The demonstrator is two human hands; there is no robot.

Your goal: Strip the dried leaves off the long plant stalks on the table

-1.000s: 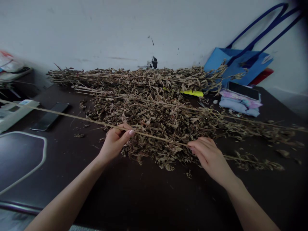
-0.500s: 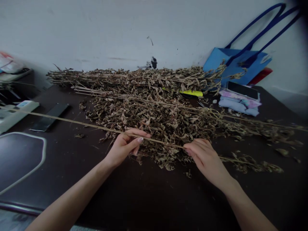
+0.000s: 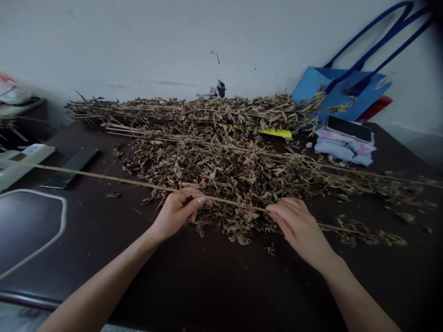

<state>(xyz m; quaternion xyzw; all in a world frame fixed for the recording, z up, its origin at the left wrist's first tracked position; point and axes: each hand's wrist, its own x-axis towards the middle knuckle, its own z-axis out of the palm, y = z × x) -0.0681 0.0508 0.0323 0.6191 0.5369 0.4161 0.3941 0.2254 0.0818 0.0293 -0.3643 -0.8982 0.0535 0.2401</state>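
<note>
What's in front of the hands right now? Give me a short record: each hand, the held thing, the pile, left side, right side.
left hand: grip closed on a stalk
right hand: pinching the same stalk, farther right
stalk: thin, stretched between the hands and on past the left one
pile: dried leafy plants on a dark table
left side: dark phone, pale cable
right side: blue bag, folded cloth

Dim light, darkened right edge.
</note>
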